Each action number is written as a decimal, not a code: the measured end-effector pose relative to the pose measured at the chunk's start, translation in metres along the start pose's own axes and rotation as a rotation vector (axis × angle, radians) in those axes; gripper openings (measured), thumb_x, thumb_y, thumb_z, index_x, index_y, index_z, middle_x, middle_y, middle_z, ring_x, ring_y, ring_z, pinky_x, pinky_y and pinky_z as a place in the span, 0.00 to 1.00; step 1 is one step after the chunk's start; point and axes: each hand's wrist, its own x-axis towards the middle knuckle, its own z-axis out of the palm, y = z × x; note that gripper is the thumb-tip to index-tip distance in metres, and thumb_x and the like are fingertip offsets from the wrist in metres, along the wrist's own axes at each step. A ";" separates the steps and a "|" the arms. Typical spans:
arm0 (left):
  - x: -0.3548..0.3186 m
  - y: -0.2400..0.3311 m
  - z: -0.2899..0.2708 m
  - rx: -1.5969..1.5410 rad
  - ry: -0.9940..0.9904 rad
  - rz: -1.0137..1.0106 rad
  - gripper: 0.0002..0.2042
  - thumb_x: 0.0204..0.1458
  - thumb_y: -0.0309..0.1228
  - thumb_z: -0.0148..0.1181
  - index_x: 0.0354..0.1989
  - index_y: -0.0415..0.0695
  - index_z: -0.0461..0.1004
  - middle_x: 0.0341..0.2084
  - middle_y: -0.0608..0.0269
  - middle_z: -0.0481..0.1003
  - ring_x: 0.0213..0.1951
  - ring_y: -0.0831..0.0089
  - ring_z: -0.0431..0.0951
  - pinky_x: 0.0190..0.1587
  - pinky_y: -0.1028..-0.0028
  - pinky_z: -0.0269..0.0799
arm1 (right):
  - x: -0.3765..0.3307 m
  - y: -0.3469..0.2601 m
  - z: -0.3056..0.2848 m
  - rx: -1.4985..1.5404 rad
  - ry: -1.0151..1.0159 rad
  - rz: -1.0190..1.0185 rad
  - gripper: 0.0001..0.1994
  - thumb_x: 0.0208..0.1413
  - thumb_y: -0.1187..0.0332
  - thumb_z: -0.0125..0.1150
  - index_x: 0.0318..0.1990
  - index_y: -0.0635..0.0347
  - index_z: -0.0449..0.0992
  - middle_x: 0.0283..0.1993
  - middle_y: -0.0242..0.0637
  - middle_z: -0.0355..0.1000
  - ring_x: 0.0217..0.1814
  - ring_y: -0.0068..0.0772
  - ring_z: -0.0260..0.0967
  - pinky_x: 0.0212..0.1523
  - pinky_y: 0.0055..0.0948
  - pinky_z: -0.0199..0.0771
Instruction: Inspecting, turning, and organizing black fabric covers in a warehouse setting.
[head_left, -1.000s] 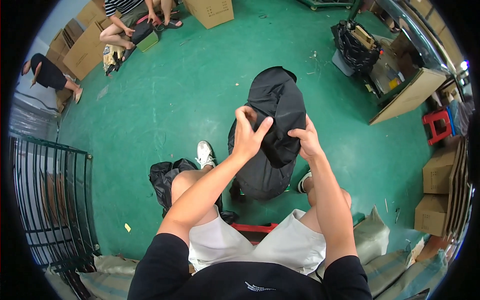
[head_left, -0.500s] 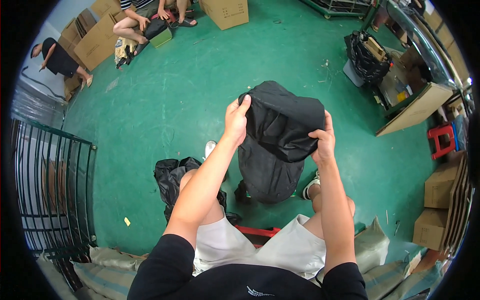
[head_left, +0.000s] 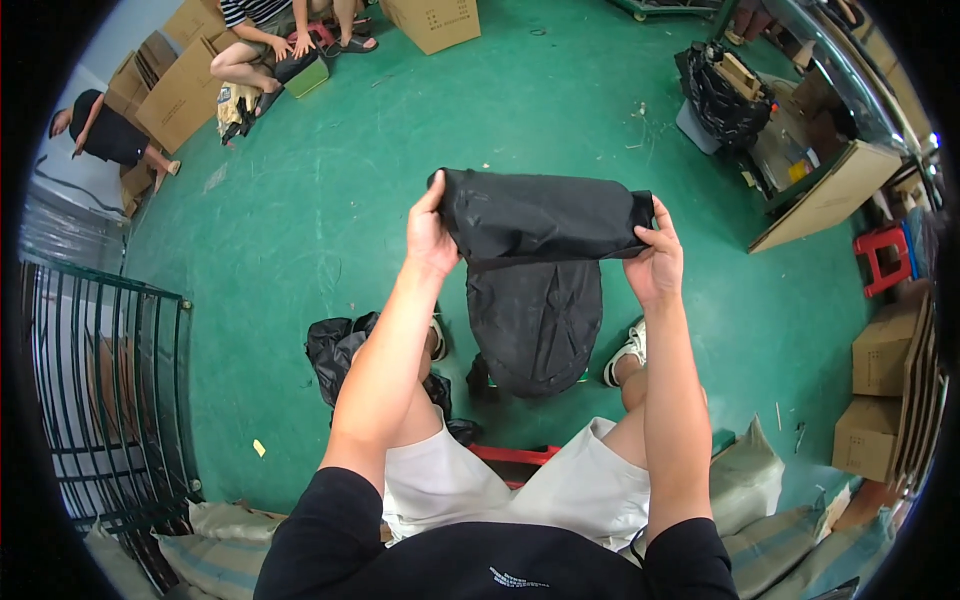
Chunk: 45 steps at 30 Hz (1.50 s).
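A folded black fabric piece [head_left: 545, 215] is stretched sideways between my hands, its lower edge hanging fairly straight. My left hand [head_left: 432, 238] grips its left end with the thumb on top. At the right end, my right hand [head_left: 655, 262] pinches a loose edge between thumb and fingers. Just below it, between my legs, lies a rounded black fabric item [head_left: 535, 335], which the held piece partly covers from view. What supports that item is mostly hidden. Crumpled black plastic [head_left: 335, 345] lies beside my left leg.
A red stool [head_left: 515, 455] shows between my thighs. Green metal bars [head_left: 100, 380] stand at left. Cardboard boxes [head_left: 868, 435], a red stool [head_left: 882, 262] and a bagged bin [head_left: 725, 110] are at right. Two people are at the far left, one seated with hands on a dark item.
The black fabric has gone from loose and drooping to a flatter, wider band. My hands have moved further apart, the left one leftward. The seated person's hands have shifted.
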 end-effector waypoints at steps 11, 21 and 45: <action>-0.015 -0.020 0.024 0.138 -0.155 0.136 0.27 0.51 0.16 0.53 0.62 0.46 0.60 0.56 0.56 0.69 0.59 0.60 0.69 0.63 0.58 0.64 | -0.005 0.015 0.004 -0.012 -0.045 0.078 0.28 0.52 0.84 0.47 0.62 0.56 0.60 0.59 0.41 0.67 0.61 0.43 0.66 0.61 0.46 0.67; -0.018 -0.034 0.037 0.659 0.173 0.018 0.35 0.49 0.27 0.66 0.64 0.48 0.55 0.58 0.56 0.66 0.59 0.59 0.67 0.59 0.48 0.61 | -0.002 0.018 -0.003 0.160 0.010 0.035 0.27 0.50 0.87 0.47 0.58 0.51 0.65 0.54 0.41 0.72 0.56 0.43 0.71 0.59 0.43 0.70; 0.001 -0.063 -0.019 0.019 0.229 -0.135 0.10 0.47 0.22 0.47 0.34 0.35 0.74 0.37 0.54 0.77 0.43 0.60 0.77 0.52 0.62 0.73 | -0.028 0.031 0.016 0.195 -0.523 0.410 0.32 0.41 0.58 0.69 0.54 0.68 0.72 0.56 0.48 0.70 0.63 0.50 0.63 0.66 0.50 0.56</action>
